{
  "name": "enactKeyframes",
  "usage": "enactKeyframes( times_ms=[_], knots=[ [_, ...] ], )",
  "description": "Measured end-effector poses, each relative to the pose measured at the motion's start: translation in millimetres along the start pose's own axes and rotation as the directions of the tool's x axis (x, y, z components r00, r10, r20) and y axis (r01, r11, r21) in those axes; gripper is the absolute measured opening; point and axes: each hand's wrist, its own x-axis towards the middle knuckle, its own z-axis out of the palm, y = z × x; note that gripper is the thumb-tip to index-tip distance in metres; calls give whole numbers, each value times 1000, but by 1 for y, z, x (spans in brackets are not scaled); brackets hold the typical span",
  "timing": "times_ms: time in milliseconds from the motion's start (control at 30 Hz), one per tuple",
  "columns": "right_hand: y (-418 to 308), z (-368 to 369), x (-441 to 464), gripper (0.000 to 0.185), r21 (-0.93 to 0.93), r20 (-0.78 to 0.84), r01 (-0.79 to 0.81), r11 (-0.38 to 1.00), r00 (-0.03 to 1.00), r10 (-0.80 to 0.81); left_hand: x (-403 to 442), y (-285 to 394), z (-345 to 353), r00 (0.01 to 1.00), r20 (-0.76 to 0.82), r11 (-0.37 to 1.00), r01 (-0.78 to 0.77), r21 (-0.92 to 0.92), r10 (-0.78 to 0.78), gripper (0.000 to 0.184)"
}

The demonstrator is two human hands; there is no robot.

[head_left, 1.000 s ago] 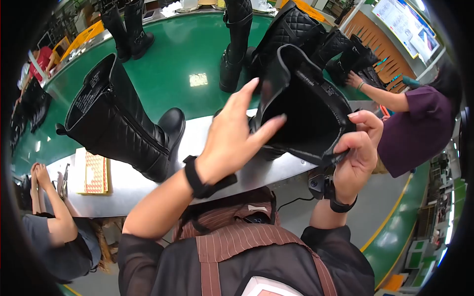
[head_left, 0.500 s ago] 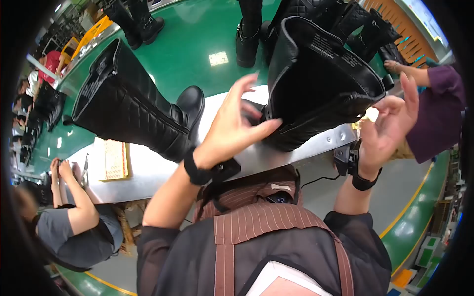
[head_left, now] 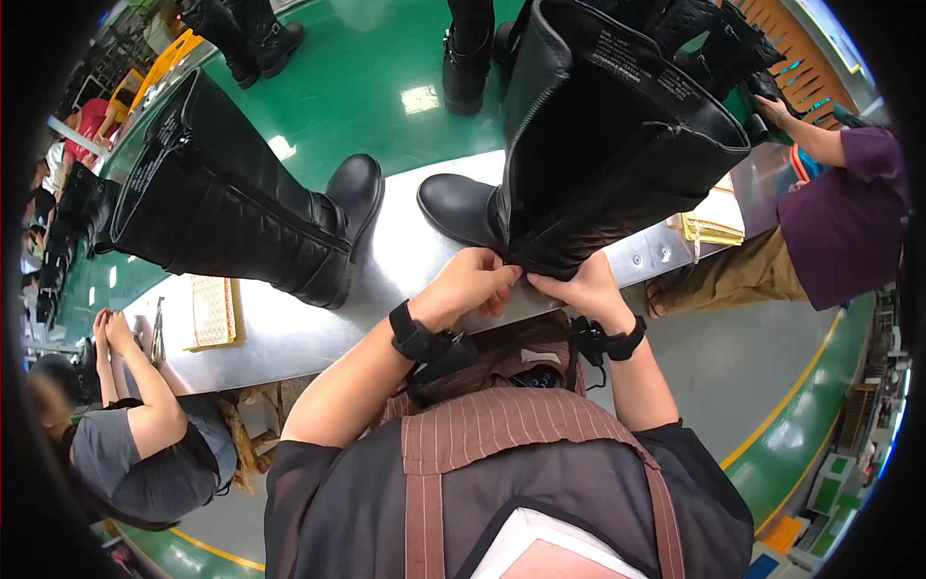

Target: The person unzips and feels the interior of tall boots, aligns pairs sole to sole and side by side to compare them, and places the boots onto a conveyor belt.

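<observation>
A tall black boot (head_left: 617, 145) stands on the metal table right in front of me, its shaft unzipped and gaping, with white print on the lining. My left hand (head_left: 477, 287) pinches at the lower end of the side zipper, near the ankle; the zipper pull itself is too small to make out. Round the back of the same boot's ankle, my right hand (head_left: 588, 292) grips with the thumb toward the zipper. A second tall black boot (head_left: 241, 203), quilted and with its zipper closed, stands upright to the left, its toe pointing away.
The metal table edge (head_left: 289, 372) runs before me. Stacks of patterned paper (head_left: 214, 311) and yellowish sheets (head_left: 716, 217) lie left and right. More black boots (head_left: 470, 58) stand on the green surface beyond. Co-workers sit at left and stand at right in a purple top (head_left: 844, 222).
Both hands have come down from beside the boot's shaft to its ankle and closed there. The open boot has turned slightly, and its toe now shows.
</observation>
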Motion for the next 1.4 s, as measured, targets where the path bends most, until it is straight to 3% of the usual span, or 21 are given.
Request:
enactKeyframes(
  times_ms=[67, 133, 167, 233, 400, 500, 633, 700, 733, 800, 867, 900, 933, 1000, 1033, 1067, 1133, 1200, 1267, 1333, 1400],
  knots=[
    [3, 1, 6, 42, 33, -18, 179, 983, 984, -179, 5, 2, -9, 997, 54, 998, 62, 1, -62, 26],
    [0, 0, 6, 43, 47, -9, 162, 986, 987, -161, 14, 0, -19, 964, 253, 995, 92, -36, -80, 31],
    [-1, 0, 5, 43, 58, -5, 139, 989, 990, -139, 17, 0, -22, 964, 253, 995, 91, -36, -79, 31],
    [-1, 2, 3, 44, 1, -29, 148, 989, 989, -148, 17, 7, -25, 896, 433, 990, 130, -44, -99, 34],
    [-10, 6, 1, 44, -85, -41, 130, 988, 990, -134, -14, 44, -26, 919, 390, 997, 34, 68, -58, 38],
    [-18, 10, 3, 42, -220, -85, 176, 960, 976, -198, -45, 81, -24, 902, 397, 985, -149, -89, 172, 42],
    [-34, 8, 7, 39, -215, -125, 222, 951, 960, -252, -85, 125, -13, 908, 335, 968, -244, -60, 250, 44],
    [-17, 15, 8, 39, -181, -159, 246, 952, 948, -276, -95, 137, -10, 877, 330, 934, -299, -197, 351, 44],
    [-11, 18, 7, 40, -137, -192, 253, 958, 942, -276, -113, 156, -9, 849, 305, 902, -395, -175, 431, 44],
    [-12, 19, 2, 41, -144, -167, 194, 970, 962, -217, -132, 172, -4, 880, 252, 906, -343, -249, 402, 43],
    [-19, 21, 3, 43, -126, -142, 192, 973, 967, -209, -126, 169, -5, 864, 266, 899, -378, -220, 429, 44],
    [-38, 16, -1, 49, -254, -77, 21, 967, 996, -42, -119, 163, -8, 862, 234, 890, -411, -199, 450, 43],
    [-35, 14, 2, 49, -252, -72, 37, 967, 996, -57, -115, 158, -12, 860, 199, 880, -441, -175, 470, 43],
    [-23, 10, 8, 58, -153, -11, 357, 921, 932, -363, -127, 142, -20, 849, 244, 871, -491, 32, 469, 39],
    [-28, 2, 8, 66, -109, 101, 305, 946, 950, -295, -131, 123, -26, 844, 232, 851, -515, 105, 483, 36],
    [-31, 1, 10, 69, 66, 113, 251, 966, 960, -257, -133, 99, -36, 842, 219, 828, -531, 179, 492, 34],
    [-35, -10, 16, 73, 44, 165, 176, 983, 970, -180, -147, 60, -64, 932, 106, 828, -358, 431, 347, 31],
    [-34, -10, 25, 86, 256, 241, 41, 966, 965, -104, -168, 26, -90, 962, -197, 764, -19, 645, 190, 44],
    [-40, -10, 32, 87, 284, 314, -12, 959, 946, -81, -178, -2, -106, 838, -527, 678, 306, 668, 141, 50],
    [-40, -5, 39, 86, 232, 331, 47, 971, 935, -124, -173, -31, -123, 674, -656, 712, 272, 647, 339, 67],
    [-44, -1, 41, 77, 128, 283, 118, 985, 947, -150, -149, -42, -132, 590, -502, 719, -207, 664, 633, 71]
  ],
)
